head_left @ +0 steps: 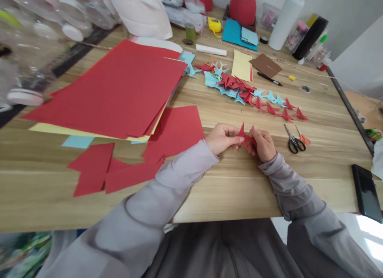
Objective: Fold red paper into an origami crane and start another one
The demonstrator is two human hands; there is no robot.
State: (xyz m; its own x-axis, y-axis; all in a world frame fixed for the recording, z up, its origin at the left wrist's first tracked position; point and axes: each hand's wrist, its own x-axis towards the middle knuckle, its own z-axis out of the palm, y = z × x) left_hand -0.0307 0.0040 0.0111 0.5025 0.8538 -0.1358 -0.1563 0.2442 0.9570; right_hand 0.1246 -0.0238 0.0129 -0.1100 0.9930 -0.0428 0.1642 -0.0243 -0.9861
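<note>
A small folded red paper crane (244, 138) is held between both hands over the front middle of the table. My left hand (223, 139) pinches its left side with thumb and fingers. At its right side, my right hand (263, 143) grips the paper, hiding part of it. One point of the crane sticks up between the hands. Just beyond lie rows of folded red cranes (271, 109) and light blue cranes (271, 96), with more heaped to their left (235, 84).
Large red sheets (119, 86) and cut red pieces (92, 166) cover the left side. Black-handled scissors (295, 141) and orange-handled scissors (303, 137) lie right of my hands. A phone (366, 192) rests at the right edge. Clear plastic jars (72, 14) stand back left.
</note>
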